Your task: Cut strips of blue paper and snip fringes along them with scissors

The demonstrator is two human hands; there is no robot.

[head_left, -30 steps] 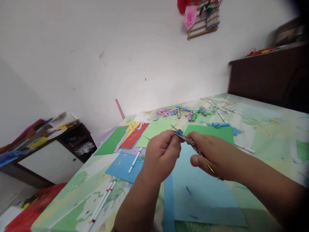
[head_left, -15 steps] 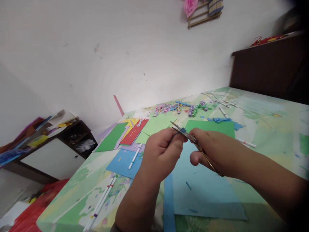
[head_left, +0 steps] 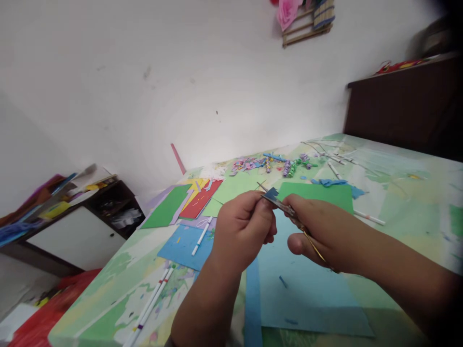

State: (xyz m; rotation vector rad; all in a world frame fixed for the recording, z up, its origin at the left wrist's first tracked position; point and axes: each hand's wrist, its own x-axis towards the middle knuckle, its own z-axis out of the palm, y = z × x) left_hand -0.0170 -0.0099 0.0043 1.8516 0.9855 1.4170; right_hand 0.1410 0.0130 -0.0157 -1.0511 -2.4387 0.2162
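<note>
My left hand is closed in a pinch on a small dark blue piece of paper, whose notched end sticks out past the fingertips. My right hand grips a pair of scissors with gold-coloured handles. The blades point left and lie at the blue piece, right by my left thumb. Below both hands lies a light blue sheet, with a darker blue strip along its left edge. Two small blue scraps rest on the sheet.
White markers lie at the left on the patterned tablecloth. Green, red and blue sheets are spread behind them. Curled paper pieces and shreds sit at the back near the wall. A low cabinet stands left.
The scissors and the blue piece have shifted slightly between my hands, and the blades have changed angle a little. The view has tilted slightly. Both hands keep their hold.
</note>
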